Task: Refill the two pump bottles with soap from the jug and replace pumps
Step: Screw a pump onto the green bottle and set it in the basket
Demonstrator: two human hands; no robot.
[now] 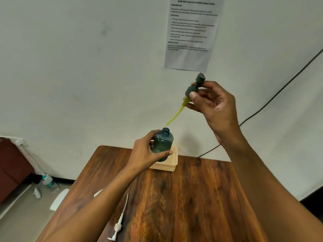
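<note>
Wooden table (192,198) below: my left hand (145,154) grips the green bottle (162,143), my right hand (215,103) pinches its pump (192,89) at one o'clock.

left hand (146,151): grips dark teal pump bottle (162,144), neck open, held above beige basket (172,163)
right hand (212,103): pinches dark pump head (194,87), yellow dip tube (175,114) angled down, tip just above bottle neck, not in
worktop (192,198): wood; white pump (118,222) lying near left edge
wall: printed task sheet (191,32), black cable (272,98)
floor: clear water bottle (49,183)
</note>
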